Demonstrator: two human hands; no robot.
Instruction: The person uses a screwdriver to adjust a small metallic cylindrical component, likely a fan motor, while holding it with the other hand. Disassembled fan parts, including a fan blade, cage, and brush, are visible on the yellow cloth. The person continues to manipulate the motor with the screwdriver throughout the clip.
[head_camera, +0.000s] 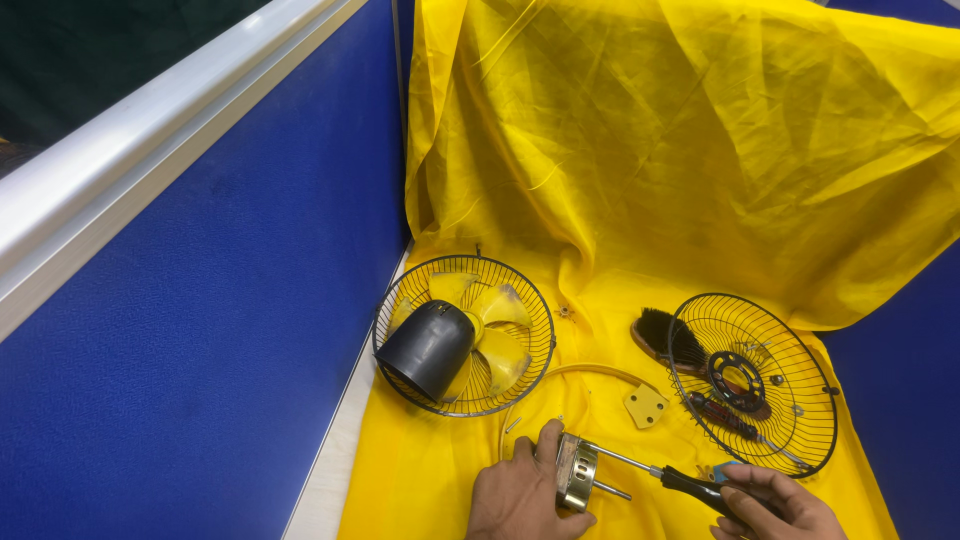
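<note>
My left hand (520, 495) grips a small round metal fan motor (577, 473) with a thin shaft sticking out of it. A screwdriver (660, 472) with a black handle is in my right hand (775, 505), and its metal tip touches the motor's top edge. Both hands are at the bottom of the view, over a yellow cloth (640, 150).
A wire fan guard (465, 335) holds a yellow blade and a black motor cover (428, 348). A second wire guard (755, 385) lies to the right over a black brush (665, 335). A yellow bracket (645, 405), a blue partition wall (200, 330) and small screws are nearby.
</note>
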